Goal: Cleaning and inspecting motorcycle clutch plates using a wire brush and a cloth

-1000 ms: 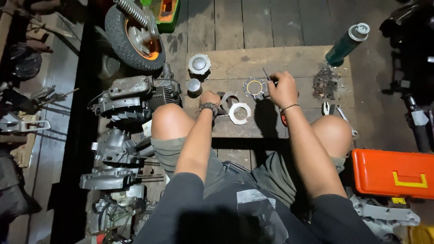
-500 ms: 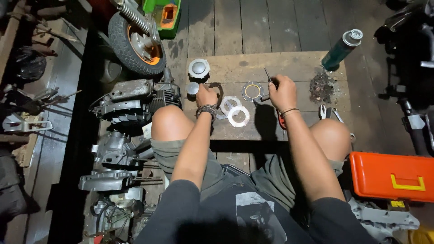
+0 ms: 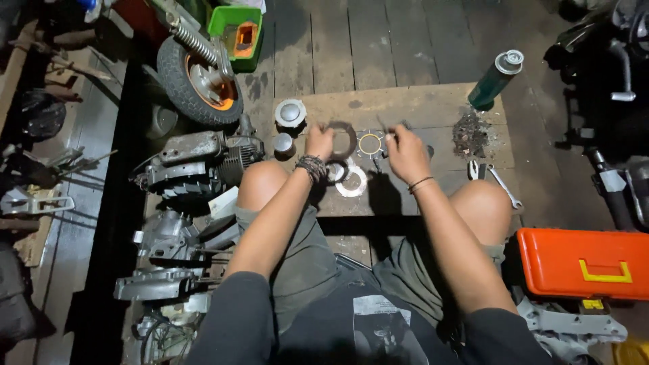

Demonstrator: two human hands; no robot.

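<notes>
I sit with a wooden board (image 3: 412,105) in front of my knees. My left hand (image 3: 319,140) grips a dark flat ring (image 3: 349,137) by its left edge, just above the board. My right hand (image 3: 405,152) is closed on a thin metal tool (image 3: 382,126) whose tip points away from me. Between the two hands a thin ring with a yellowish rim (image 3: 370,144) lies on the board. Two pale metal rings (image 3: 352,183) lie overlapping near my left wrist.
On the board stand a round metal cap (image 3: 290,113), a small cylinder (image 3: 282,144), a green spray can (image 3: 495,80) and a pile of dark debris (image 3: 470,134). A wrench (image 3: 503,186) lies by my right knee. An orange toolbox (image 3: 581,263) is at right; engine parts (image 3: 196,165) and a wheel (image 3: 196,81) at left.
My left hand has moved away from the pale rings and now holds the dark ring farther up the board. My right hand shifted slightly, staying by the yellowish ring.
</notes>
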